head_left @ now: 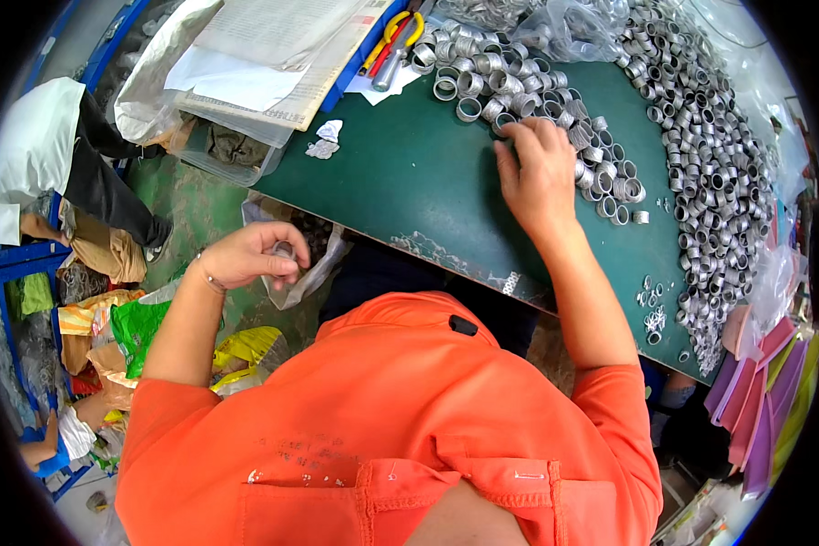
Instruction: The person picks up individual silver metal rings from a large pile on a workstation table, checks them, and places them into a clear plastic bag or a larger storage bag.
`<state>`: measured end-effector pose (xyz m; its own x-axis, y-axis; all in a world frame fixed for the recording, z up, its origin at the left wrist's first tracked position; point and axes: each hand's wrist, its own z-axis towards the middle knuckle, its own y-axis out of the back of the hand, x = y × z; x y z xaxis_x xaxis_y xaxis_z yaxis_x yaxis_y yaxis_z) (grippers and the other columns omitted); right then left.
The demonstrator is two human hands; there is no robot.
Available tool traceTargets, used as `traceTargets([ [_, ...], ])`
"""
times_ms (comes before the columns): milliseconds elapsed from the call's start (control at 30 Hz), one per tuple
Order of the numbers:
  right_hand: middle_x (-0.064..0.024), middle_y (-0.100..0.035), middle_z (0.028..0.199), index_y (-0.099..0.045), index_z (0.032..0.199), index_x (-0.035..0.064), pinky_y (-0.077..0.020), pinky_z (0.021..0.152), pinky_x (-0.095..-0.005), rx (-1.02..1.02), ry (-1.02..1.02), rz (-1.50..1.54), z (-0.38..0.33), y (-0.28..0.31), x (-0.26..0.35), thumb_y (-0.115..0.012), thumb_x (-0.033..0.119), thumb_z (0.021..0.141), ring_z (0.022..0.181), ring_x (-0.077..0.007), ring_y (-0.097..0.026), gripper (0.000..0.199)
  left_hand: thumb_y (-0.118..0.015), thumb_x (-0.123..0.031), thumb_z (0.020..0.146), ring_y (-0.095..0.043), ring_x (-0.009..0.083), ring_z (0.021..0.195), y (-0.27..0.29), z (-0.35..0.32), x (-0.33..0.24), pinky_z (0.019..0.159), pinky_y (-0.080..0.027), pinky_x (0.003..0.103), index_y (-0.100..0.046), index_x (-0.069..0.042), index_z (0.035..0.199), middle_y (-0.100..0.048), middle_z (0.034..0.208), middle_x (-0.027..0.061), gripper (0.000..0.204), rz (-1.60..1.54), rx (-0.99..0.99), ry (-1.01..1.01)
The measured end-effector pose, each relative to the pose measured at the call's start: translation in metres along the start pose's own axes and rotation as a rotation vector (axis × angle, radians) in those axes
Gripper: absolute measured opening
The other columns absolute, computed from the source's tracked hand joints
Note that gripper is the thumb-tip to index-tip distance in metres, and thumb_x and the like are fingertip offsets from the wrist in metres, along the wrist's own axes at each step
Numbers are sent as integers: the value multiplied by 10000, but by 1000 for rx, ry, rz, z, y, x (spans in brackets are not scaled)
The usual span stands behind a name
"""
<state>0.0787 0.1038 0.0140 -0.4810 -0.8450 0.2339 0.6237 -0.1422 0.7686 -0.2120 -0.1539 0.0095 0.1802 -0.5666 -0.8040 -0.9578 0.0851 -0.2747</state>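
Note:
My left hand (250,256) is closed on a grey metal ring (284,249), held between thumb and curled fingers. Just beyond and below that hand, beside the table, a plastic bag (335,247) has dark pieces inside. On the green table (409,173), my right hand (540,177) reaches to the near edge of a pile of short, ridged metal rings (499,82). Its fingers are bent and a little apart, with the fingertips at the rings and nothing plainly gripped. Several rings (620,216) lie to the right of this hand.
A larger heap of rings (701,173) lines the table's right side, near small loose rings (651,318). Yellow-handled pliers (416,29) and papers (255,55) sit at the back left. A person (59,164) is at the far left, near blue shelving (27,264). Coloured strips (764,391) hang at right.

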Motion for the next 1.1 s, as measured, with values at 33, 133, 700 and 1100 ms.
traceTargets([
  [33,-69,-584,960,-641,934,67,-408,749,-402,27,-18,-60,3,-3,-4,-713,124,735,895,-277,-551,219,-698,-198,836,-605,164,737,11,-4,13,604,-501,276,-591,15,998,-601,975,144,288,96,-123,64],
  [133,-54,-575,959,-664,903,86,-393,762,-397,122,-47,-188,7,-9,-8,-715,154,733,921,-259,-536,189,-690,-180,838,-632,167,768,19,8,59,651,-510,284,-599,26,1007,-637,965,134,281,1058,-540,-201],
  [700,-140,-559,1188,-472,1138,22,-497,897,-317,53,-611,1324,-31,29,10,-600,-165,782,1056,-191,-580,422,-615,6,828,-629,259,818,-63,214,-93,716,-513,339,-629,-45,1021,-604,944,110,199,983,-854,-935],
  [1100,-138,-636,1012,-627,997,22,-486,821,-371,82,88,779,3,19,44,-709,83,804,938,-305,-607,218,-653,-153,854,-621,236,978,-85,88,-59,749,-573,336,-524,-41,1154,-557,1124,156,345,-490,70,-186],
])
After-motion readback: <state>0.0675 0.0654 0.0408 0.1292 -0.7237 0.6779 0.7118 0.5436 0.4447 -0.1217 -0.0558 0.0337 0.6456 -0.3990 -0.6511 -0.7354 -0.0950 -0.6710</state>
